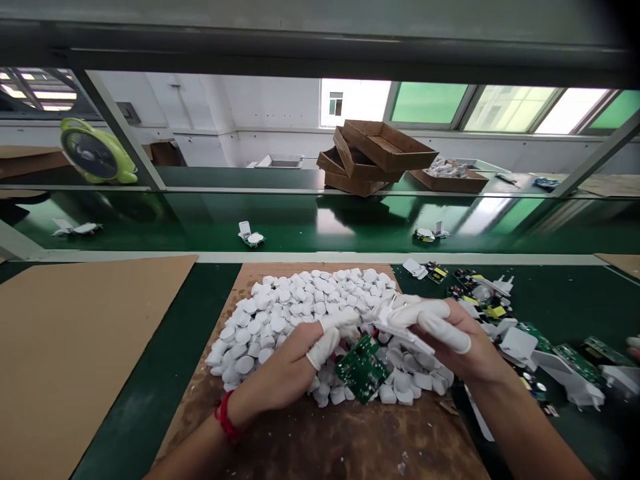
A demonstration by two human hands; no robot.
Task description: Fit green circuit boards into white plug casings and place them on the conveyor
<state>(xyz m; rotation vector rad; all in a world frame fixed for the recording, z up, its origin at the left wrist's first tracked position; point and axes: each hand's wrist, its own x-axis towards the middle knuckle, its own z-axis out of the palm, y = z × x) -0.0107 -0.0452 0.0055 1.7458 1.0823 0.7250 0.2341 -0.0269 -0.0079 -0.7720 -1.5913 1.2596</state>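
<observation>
Over the heap of small white caps (300, 300), my right hand (450, 327) grips a white plastic plug housing (400, 327) between thumb and fingers. A green circuit board (364, 369) hangs just below it, with red and dark wires showing between the two. My left hand (305, 360) is closed beside the board, thumb and forefinger pinched together. What lies between those fingertips is hidden against the white heap. White finger cots cover fingers of both hands, and a red cord circles my left wrist.
A brown board (320, 440) lies under the caps. To the right is a pile of circuit boards with white housings (520, 347). Several assemblies, one a small board with white parts (253, 237), sit on the green conveyor belt (210, 220). Cardboard trays (385, 147) and a green fan (97, 153) stand behind.
</observation>
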